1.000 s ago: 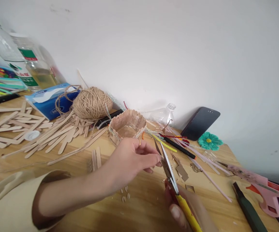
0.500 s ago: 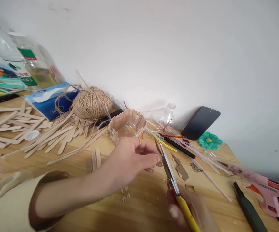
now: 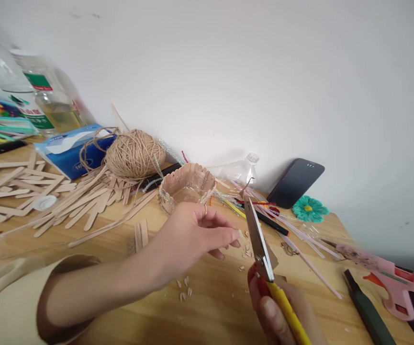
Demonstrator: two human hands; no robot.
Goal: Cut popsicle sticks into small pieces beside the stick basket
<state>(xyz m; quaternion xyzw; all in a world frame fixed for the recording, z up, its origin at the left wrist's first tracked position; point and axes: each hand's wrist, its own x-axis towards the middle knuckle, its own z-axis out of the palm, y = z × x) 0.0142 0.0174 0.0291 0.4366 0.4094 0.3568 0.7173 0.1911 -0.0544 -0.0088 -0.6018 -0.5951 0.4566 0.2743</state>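
My left hand (image 3: 207,232), with a ring on one finger, pinches a small pale piece (image 3: 240,235) that looks like a wood scrap; most of it is hidden by the fingertips. In my right hand (image 3: 274,311) is a pair of scissors (image 3: 259,239) with yellow handles, its blades pointing up and nearly closed, a little to the right of the left fingertips. Just beyond my left hand stands a small box of wooden sticks (image 3: 187,184) with a silvery trim. Tiny wood chips (image 3: 185,289) lie on the wooden table (image 3: 207,316) below.
Craft sticks (image 3: 95,201) spread over the left side, by a twine ball (image 3: 135,153) and a blue tissue pack (image 3: 73,151). At right are a pink glue gun (image 3: 386,273), a dark-green handled tool (image 3: 368,306), a teal flower (image 3: 310,209) and a phone (image 3: 296,182) leaning on the wall.
The scissors have moved slightly right and away from my left fingertips, and their blades have come together. My left hand stays nearly in place, still pinching.
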